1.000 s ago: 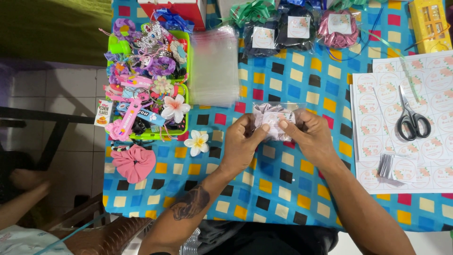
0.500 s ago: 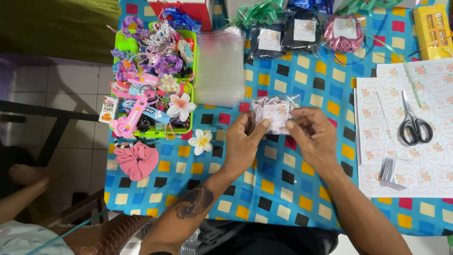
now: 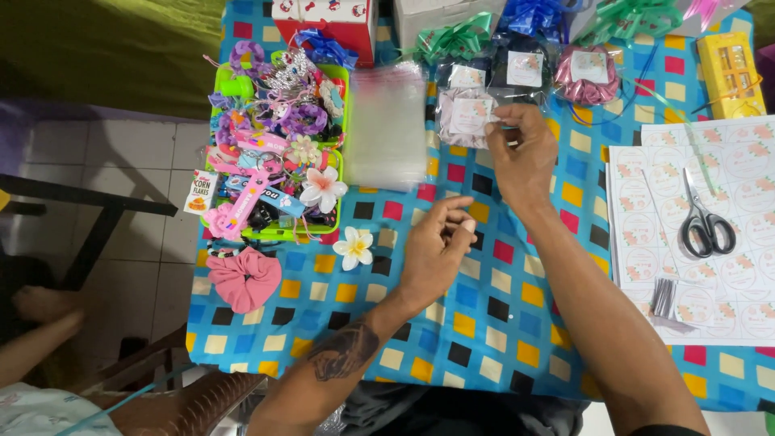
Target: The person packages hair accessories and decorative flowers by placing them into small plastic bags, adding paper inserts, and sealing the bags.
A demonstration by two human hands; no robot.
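Observation:
My right hand (image 3: 523, 153) reaches to the far side of the table and pinches the edge of a small clear bag (image 3: 467, 118) with a round sticker on it, set beside other filled bags (image 3: 525, 69) tied with ribbon. My left hand (image 3: 436, 246) hovers over the checked tablecloth (image 3: 484, 323), fingers loosely curled, holding nothing. A stack of empty clear bags (image 3: 386, 129) lies just left of the small bag. A white flower clip (image 3: 353, 247) rests left of my left hand.
A green tray (image 3: 343, 173) heaped with hair accessories stands at the left, a pink scrunchie (image 3: 244, 278) below it. Sticker sheets (image 3: 646, 242) with scissors (image 3: 705, 226) and twist ties (image 3: 663, 297) lie at the right. A yellow box (image 3: 731, 73) sits at the far right corner.
Both hands held the small bag near the table's middle. Now my right hand has carried it to the far row of bags, and my left hand has let go.

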